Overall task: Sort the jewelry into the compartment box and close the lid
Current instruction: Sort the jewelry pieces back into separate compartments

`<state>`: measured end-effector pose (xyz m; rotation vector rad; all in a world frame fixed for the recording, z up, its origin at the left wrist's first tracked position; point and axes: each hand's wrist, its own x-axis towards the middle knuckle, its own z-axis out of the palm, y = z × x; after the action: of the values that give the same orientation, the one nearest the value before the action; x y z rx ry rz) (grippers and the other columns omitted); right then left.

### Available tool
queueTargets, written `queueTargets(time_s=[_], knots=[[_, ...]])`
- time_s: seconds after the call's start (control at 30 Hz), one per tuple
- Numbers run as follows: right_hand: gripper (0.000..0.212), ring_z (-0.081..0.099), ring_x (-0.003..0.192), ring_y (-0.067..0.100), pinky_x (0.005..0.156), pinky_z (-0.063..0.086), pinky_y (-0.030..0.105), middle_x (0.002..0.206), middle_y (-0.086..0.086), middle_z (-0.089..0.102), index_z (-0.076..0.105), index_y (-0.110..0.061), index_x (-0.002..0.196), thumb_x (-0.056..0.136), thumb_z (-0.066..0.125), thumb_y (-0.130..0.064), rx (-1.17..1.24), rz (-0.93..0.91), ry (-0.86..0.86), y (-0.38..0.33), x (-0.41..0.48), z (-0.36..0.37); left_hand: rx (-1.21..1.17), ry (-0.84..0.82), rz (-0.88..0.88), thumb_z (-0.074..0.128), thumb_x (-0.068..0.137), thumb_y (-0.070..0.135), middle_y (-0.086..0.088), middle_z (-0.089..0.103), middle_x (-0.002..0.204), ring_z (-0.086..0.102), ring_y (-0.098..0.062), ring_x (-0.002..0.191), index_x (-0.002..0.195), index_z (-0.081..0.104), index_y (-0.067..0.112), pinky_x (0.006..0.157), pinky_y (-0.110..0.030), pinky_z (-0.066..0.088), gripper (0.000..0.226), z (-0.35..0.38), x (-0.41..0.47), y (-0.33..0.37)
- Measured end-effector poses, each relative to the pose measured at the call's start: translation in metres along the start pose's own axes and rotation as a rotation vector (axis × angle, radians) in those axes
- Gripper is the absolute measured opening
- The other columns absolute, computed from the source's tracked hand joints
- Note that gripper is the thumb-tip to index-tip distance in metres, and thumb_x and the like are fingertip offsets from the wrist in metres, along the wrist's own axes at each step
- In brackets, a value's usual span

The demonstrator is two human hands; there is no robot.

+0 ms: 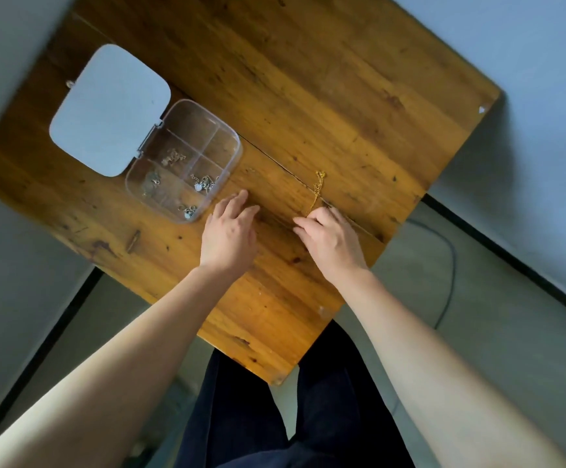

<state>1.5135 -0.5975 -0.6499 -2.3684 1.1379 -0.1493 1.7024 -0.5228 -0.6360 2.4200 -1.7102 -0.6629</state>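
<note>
A clear compartment box (232,136) lies open on the wooden table (342,96), its white lid (109,109) folded back to the left. Several of its compartments hold small silver jewelry pieces (204,184); two at the far side look bare. A gold chain (317,189) lies stretched on the wood to the right of the box. My right hand (330,238) pinches the chain's near end between its fingertips. My left hand (229,231) rests flat on the table just right of the box's near corner, fingers apart, holding nothing.
A dark seam runs across the table under the chain. The table's edges fall off near my legs and to the right. A black cable (447,265) lies on the grey floor at right.
</note>
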Motion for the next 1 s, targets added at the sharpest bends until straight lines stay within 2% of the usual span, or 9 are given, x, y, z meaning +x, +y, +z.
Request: queueTargets(time_s=[0.07, 0.17, 0.3, 0.47, 0.6, 0.77, 1.0], knots=[[0.015, 0.064, 0.087, 0.033, 0.072, 0.058, 0.044, 0.092, 0.015, 0.069, 0.076, -0.003, 0.102, 0.092, 0.072, -0.013, 0.044, -0.003, -0.046, 0.003, 0.004, -0.004, -0.001, 0.02, -0.005, 0.062, 0.086, 0.002, -0.018, 0.057, 0.138, 0.053, -0.041, 0.121, 0.116, 0.07, 0.003, 0.098, -0.052, 0.048, 0.032, -0.001, 0.002, 0.003], [0.013, 0.064, 0.088, 0.028, 0.074, 0.058, 0.04, 0.094, 0.013, 0.069, 0.072, -0.005, 0.098, 0.097, 0.065, -0.016, 0.057, 0.045, -0.103, 0.01, 0.01, -0.012, -0.004, 0.052, -0.015, 0.062, 0.086, 0.003, -0.019, 0.061, 0.133, 0.056, -0.042, 0.114, 0.11, 0.072, 0.003, 0.092, -0.051, 0.051, 0.026, -0.003, 0.005, 0.007], [0.017, 0.064, 0.084, 0.026, 0.074, 0.051, 0.031, 0.095, 0.013, 0.069, 0.072, -0.006, 0.105, 0.097, 0.063, -0.018, 0.051, 0.215, 0.021, 0.034, 0.028, -0.027, -0.011, 0.068, -0.048, 0.062, 0.086, 0.001, -0.018, 0.064, 0.128, 0.057, -0.043, 0.112, 0.107, 0.072, 0.002, 0.087, -0.05, 0.053, 0.024, -0.003, 0.007, 0.011], [0.028, 0.064, 0.093, 0.024, 0.077, 0.041, 0.023, 0.108, 0.014, 0.067, 0.068, -0.007, 0.122, 0.101, 0.059, -0.022, 0.045, 0.388, 0.125, 0.066, 0.064, -0.047, -0.004, 0.071, -0.078, 0.063, 0.085, 0.001, -0.016, 0.065, 0.122, 0.057, -0.043, 0.104, 0.102, 0.073, 0.004, 0.074, -0.046, 0.055, 0.02, -0.003, 0.013, 0.014], [0.029, 0.064, 0.1, 0.027, 0.083, 0.042, 0.024, 0.114, 0.015, 0.066, 0.068, -0.008, 0.125, 0.101, 0.059, -0.022, 0.029, 0.481, 0.216, 0.084, 0.087, -0.058, 0.007, 0.089, -0.08, 0.063, 0.085, 0.0, -0.016, 0.066, 0.118, 0.058, -0.042, 0.102, 0.1, 0.074, 0.003, 0.067, -0.045, 0.055, 0.019, -0.002, 0.015, 0.014], [0.03, 0.063, 0.105, 0.025, 0.085, 0.054, 0.034, 0.122, 0.01, 0.062, 0.067, -0.015, 0.128, 0.101, 0.058, -0.025, 0.017, 0.619, 0.268, 0.099, 0.092, -0.066, 0.0, 0.06, -0.09, 0.062, 0.083, -0.003, -0.015, 0.064, 0.122, 0.056, -0.042, 0.106, 0.104, 0.072, 0.003, 0.071, -0.045, 0.055, 0.024, 0.0, 0.014, 0.013], [0.041, 0.06, 0.106, 0.025, 0.077, 0.051, 0.034, 0.127, 0.009, 0.056, 0.056, -0.019, 0.137, 0.099, 0.059, -0.035, -0.02, 0.664, 0.185, 0.083, 0.093, -0.068, -0.031, 0.009, -0.06, 0.057, 0.088, 0.0, -0.016, 0.061, 0.128, 0.053, -0.041, 0.111, 0.112, 0.071, 0.004, 0.081, -0.045, 0.052, 0.029, -0.011, 0.014, 0.013]])
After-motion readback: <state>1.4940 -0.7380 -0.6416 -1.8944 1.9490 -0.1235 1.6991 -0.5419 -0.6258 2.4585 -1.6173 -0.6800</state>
